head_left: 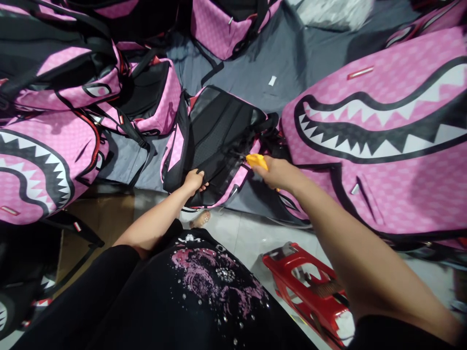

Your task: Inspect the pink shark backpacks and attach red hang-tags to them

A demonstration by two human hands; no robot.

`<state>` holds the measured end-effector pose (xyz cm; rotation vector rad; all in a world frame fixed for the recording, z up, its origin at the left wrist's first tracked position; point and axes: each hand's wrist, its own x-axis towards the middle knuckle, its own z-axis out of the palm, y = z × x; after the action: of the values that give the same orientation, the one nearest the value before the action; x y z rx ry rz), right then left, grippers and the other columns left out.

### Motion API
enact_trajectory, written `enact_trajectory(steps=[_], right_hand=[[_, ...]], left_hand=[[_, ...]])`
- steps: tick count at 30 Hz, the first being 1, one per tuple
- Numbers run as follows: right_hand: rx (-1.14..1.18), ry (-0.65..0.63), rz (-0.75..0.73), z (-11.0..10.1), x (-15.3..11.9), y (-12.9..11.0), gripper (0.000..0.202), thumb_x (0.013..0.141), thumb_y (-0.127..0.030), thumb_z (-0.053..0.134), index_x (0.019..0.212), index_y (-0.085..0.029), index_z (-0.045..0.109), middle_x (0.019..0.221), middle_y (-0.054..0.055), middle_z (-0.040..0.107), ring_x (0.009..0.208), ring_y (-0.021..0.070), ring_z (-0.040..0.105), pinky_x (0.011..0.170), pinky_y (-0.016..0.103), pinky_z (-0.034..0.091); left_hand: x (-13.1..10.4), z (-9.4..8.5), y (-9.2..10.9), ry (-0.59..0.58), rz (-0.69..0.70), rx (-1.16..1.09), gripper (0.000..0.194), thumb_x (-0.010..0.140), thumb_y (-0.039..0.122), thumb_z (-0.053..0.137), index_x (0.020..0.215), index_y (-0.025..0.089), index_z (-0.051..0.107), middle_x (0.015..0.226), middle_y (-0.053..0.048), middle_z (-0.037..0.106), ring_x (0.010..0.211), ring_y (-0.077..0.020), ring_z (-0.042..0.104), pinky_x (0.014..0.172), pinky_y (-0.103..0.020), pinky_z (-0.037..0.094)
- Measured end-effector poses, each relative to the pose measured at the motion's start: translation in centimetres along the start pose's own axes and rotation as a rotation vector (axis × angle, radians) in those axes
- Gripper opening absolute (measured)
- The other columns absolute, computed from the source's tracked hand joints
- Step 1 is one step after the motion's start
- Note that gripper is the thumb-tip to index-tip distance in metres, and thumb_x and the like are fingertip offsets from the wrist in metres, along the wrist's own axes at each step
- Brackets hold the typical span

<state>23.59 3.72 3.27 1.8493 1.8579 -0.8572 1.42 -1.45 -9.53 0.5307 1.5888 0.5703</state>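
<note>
At the near edge of the grey cloth [288, 61], the backpack [215, 131] lies back panel up – the left hand [194, 180] pinching its near side, apparently to steady it – while the right hand [273, 170] grips a yellow object [256, 161] at its right side.

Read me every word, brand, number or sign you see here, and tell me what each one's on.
No text is readable.
Red-edged label on the big pink backpack at right: too small.
Small tag on the black strap at lower left: too small.
White slip on the grey cloth: too small.
Yellow object in the right hand: no lettering visible.
</note>
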Motion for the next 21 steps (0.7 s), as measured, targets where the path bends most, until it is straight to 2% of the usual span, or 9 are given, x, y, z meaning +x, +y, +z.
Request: enact_trajectory(steps=[6, 12, 14, 18, 21], right_hand=[[-0.010, -0.013, -0.010, 0.3, 0.2, 0.4, 0.049, 0.095, -0.052, 0.044, 0.129, -0.017, 0.054, 0.073, 0.005, 0.070, 0.047, 0.0155, 0.059, 0.051, 0.024, 0.041], [-0.074, 0.087, -0.008, 1.0, 0.2, 1.1, 0.049, 0.095, -0.052, 0.043, 0.125, -0.015, 0.056, 0.082, 0.010, 0.071, 0.059, 0.0188, 0.064, 0.056, 0.026, 0.043], [-0.024, 0.105, 0.005, 1.5, 0.0, 1.4, 0.049, 0.096, -0.052, 0.042, 0.125, -0.015, 0.056, 0.080, 0.009, 0.071, 0.058, 0.0186, 0.063, 0.056, 0.026, 0.043], [0.154, 0.063, 0.018, 2.7, -0.5, 1.7, 0.048, 0.096, -0.051, 0.043, 0.129, -0.017, 0.052, 0.081, 0.008, 0.071, 0.050, 0.0161, 0.060, 0.053, 0.025, 0.043], [0.182, 0.101, 0.023, 4.0, -1.8, 1.2, 0.048, 0.096, -0.049, 0.043, 0.131, -0.017, 0.051, 0.089, 0.009, 0.072, 0.056, 0.0159, 0.063, 0.057, 0.025, 0.044]], left_hand=[[-0.2, 0.1, 0.3, 0.008, -0.018, 0.007, 0.015, 0.099, 0.025, 0.039, 0.092, 0.018, 0.050, 0.051, 0.001, 0.059, 0.035, -0.0089, 0.049, 0.042, -0.018, 0.034], [-0.2, 0.0, 0.3, 0.009, -0.025, 0.022, 0.015, 0.099, 0.028, 0.041, 0.097, 0.018, 0.052, 0.052, 0.001, 0.060, 0.036, -0.0086, 0.049, 0.043, -0.018, 0.036], [-0.1, 0.0, 0.3, 0.008, -0.022, 0.026, 0.015, 0.099, 0.029, 0.042, 0.097, 0.018, 0.052, 0.052, 0.001, 0.059, 0.036, -0.0083, 0.049, 0.044, -0.018, 0.036], [0.0, -0.2, 0.2, 0.001, -0.007, 0.034, 0.016, 0.099, 0.029, 0.040, 0.099, 0.018, 0.052, 0.052, 0.001, 0.059, 0.036, -0.0083, 0.049, 0.043, -0.018, 0.035], [-0.1, -0.2, 0.3, -0.002, 0.025, 0.045, 0.017, 0.099, 0.027, 0.039, 0.102, 0.017, 0.052, 0.052, 0.002, 0.058, 0.037, -0.0083, 0.049, 0.042, -0.018, 0.034]])
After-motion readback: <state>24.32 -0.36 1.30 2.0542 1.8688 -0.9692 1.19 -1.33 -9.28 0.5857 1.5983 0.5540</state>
